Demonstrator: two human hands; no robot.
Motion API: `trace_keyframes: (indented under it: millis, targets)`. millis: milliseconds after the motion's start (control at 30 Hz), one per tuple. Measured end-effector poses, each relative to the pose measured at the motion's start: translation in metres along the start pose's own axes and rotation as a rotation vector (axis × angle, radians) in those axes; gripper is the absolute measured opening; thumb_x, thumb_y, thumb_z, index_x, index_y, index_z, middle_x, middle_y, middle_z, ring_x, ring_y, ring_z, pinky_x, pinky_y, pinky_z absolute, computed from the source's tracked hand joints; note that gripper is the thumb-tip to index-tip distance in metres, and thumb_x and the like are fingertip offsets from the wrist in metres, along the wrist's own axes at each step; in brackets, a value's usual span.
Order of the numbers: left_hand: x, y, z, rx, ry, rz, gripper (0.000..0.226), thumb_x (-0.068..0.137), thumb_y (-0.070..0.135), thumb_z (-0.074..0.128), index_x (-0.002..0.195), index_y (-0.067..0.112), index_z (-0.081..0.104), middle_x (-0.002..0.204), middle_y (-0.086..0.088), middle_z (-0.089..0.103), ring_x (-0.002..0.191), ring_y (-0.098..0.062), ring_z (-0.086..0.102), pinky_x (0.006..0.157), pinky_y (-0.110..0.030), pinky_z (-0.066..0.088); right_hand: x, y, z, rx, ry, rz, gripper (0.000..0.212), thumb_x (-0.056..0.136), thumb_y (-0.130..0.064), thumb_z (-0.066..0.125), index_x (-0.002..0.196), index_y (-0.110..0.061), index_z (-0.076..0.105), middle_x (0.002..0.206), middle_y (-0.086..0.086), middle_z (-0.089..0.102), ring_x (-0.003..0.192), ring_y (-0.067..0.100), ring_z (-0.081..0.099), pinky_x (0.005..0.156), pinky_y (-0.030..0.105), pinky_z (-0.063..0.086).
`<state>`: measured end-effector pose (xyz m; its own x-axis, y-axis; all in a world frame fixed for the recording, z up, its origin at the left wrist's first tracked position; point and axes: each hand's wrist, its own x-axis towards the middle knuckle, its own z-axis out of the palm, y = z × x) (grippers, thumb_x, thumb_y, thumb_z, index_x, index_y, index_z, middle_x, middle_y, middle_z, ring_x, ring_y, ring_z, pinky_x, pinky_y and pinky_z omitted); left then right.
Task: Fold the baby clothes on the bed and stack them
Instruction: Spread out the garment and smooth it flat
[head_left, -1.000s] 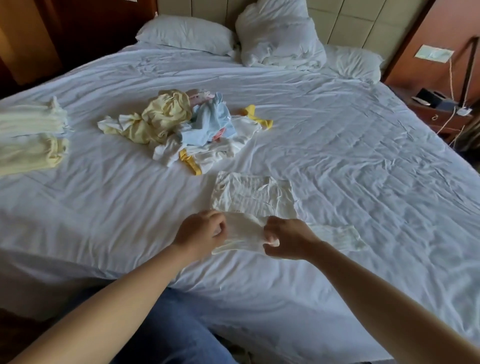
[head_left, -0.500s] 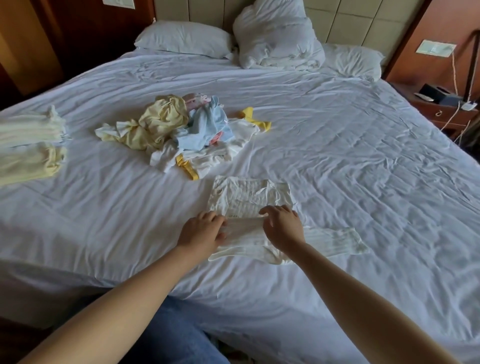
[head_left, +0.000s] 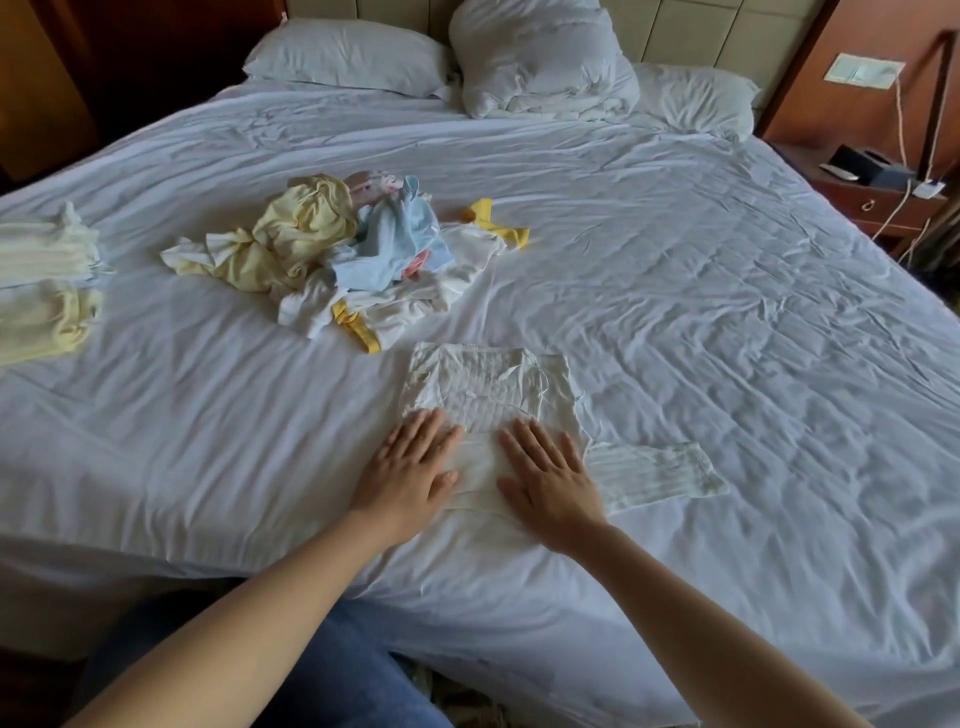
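Both hands lie flat, fingers straight, pressing the white ribbed baby garment (head_left: 488, 387) on the white-sheeted bed (head_left: 727, 322): left hand (head_left: 410, 467) at seven o'clock, right hand (head_left: 545, 475) at five.

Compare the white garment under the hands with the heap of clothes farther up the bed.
The white garment lies spread flat; the heap is crumpled. The garment is one piece, the heap several tangled together. The garment is all white; the heap mixes yellow, blue, pink and white. The left hand and right hand press flat on the garment; nothing touches the heap. Both lie on the bed.
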<state>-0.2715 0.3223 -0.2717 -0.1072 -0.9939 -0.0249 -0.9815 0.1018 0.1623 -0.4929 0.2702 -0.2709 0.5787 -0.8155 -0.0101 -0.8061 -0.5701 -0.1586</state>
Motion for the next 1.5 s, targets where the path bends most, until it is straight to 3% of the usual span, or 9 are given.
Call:
trace_keyframes:
  millis: [200, 367, 633, 867, 1033, 1167, 1267, 1367, 1500]
  targets:
    - [0.004, 0.003, -0.006, 0.034, -0.085, -0.064, 0.086, 0.072, 0.06, -0.016, 0.152, 0.03, -0.015, 0.161, -0.004, -0.02, 0.148, -0.019, -0.021, 0.118, -0.034, -0.014, 0.0, 0.001, 0.004, 0.014, 0.023, -0.003, 0.066, 0.096, -0.061, 0.009, 0.155, -0.034, 0.003, 0.159, -0.012, -0.009, 0.147, 0.006, -0.015, 0.12, 0.037, -0.012]
    - [0.011, 0.025, -0.023, 0.046, -0.023, -0.007, 0.088, 0.074, 0.061, -0.014, 0.156, 0.029, -0.003, 0.162, 0.001, -0.015, 0.15, -0.017, -0.011, 0.12, -0.038, -0.013, -0.01, 0.019, -0.013, 0.291, 0.194, 0.001, 0.062, 0.095, -0.049, 0.021, 0.149, -0.023, 0.037, 0.157, -0.004, 0.029, 0.147, 0.01, 0.02, 0.122, 0.035, 0.01]
    - [0.053, 0.11, -0.011, 0.0, -0.043, 0.272, 0.09, 0.075, 0.062, -0.009, 0.156, 0.025, 0.007, 0.164, 0.002, -0.004, 0.15, -0.012, -0.011, 0.118, -0.029, -0.011, -0.044, 0.103, -0.024, 0.105, 0.115, 0.293, 0.077, 0.085, -0.054, -0.001, 0.148, -0.03, 0.038, 0.156, -0.009, 0.032, 0.148, 0.01, 0.018, 0.122, 0.036, 0.002]
    - [0.074, 0.143, 0.011, 0.099, -0.087, 0.339, 0.088, 0.079, 0.064, -0.002, 0.156, 0.025, 0.013, 0.163, -0.002, -0.003, 0.151, -0.018, -0.005, 0.121, -0.034, -0.004, -0.051, 0.137, -0.036, 0.062, 0.144, 0.39, 0.052, 0.094, -0.041, 0.024, 0.137, -0.027, 0.05, 0.141, 0.0, 0.045, 0.139, 0.022, 0.032, 0.119, 0.042, 0.009]
    - [0.074, 0.142, 0.032, 0.163, 0.046, 0.391, 0.066, 0.1, 0.055, 0.014, 0.143, 0.017, 0.047, 0.148, -0.012, 0.045, 0.137, -0.029, 0.043, 0.109, -0.042, 0.023, -0.045, 0.154, -0.056, 0.051, 0.092, 0.393, 0.035, 0.088, -0.044, 0.055, 0.117, -0.024, 0.057, 0.115, -0.001, 0.053, 0.116, 0.022, 0.044, 0.096, 0.033, 0.035]
    - [0.075, 0.147, 0.032, 0.13, 0.038, 0.367, 0.075, 0.1, 0.058, 0.002, 0.143, 0.017, 0.047, 0.15, -0.011, 0.043, 0.138, -0.027, 0.042, 0.109, -0.042, 0.023, -0.043, 0.159, -0.072, 0.139, 0.058, 0.478, 0.021, 0.082, -0.043, 0.064, 0.092, -0.025, 0.063, 0.1, -0.004, 0.056, 0.099, 0.018, 0.053, 0.07, 0.029, 0.036]
    - [0.079, 0.147, 0.023, 0.114, -0.072, 0.356, 0.086, 0.085, 0.068, -0.006, 0.155, 0.025, 0.016, 0.162, -0.001, 0.003, 0.151, -0.019, 0.007, 0.119, -0.037, 0.006, -0.04, 0.155, -0.082, 0.378, 0.12, 0.604, 0.013, 0.074, -0.032, 0.067, 0.072, -0.024, 0.057, 0.081, -0.007, 0.059, 0.078, 0.018, 0.06, 0.056, 0.026, 0.038]
    - [0.086, 0.147, 0.012, -0.227, -0.231, 0.3, 0.089, 0.073, 0.071, 0.013, 0.152, 0.034, 0.024, 0.158, 0.013, 0.0, 0.149, -0.009, -0.001, 0.122, -0.033, 0.004, -0.033, 0.141, -0.098, 0.604, 0.141, 0.654, 0.012, 0.07, -0.027, 0.073, 0.072, -0.022, 0.063, 0.071, -0.004, 0.063, 0.064, 0.017, 0.062, 0.049, 0.023, 0.042]
    - [0.077, 0.156, -0.018, -1.112, -0.091, 0.075, 0.024, 0.1, 0.018, 0.052, 0.121, 0.023, 0.061, 0.121, 0.007, 0.06, 0.118, -0.006, 0.057, 0.105, -0.02, 0.041, -0.022, 0.105, -0.118, 0.873, 0.121, 0.64, 0.012, 0.078, -0.025, 0.073, 0.078, -0.013, 0.07, 0.059, -0.002, 0.064, 0.046, 0.009, 0.061, 0.041, 0.02, 0.043]
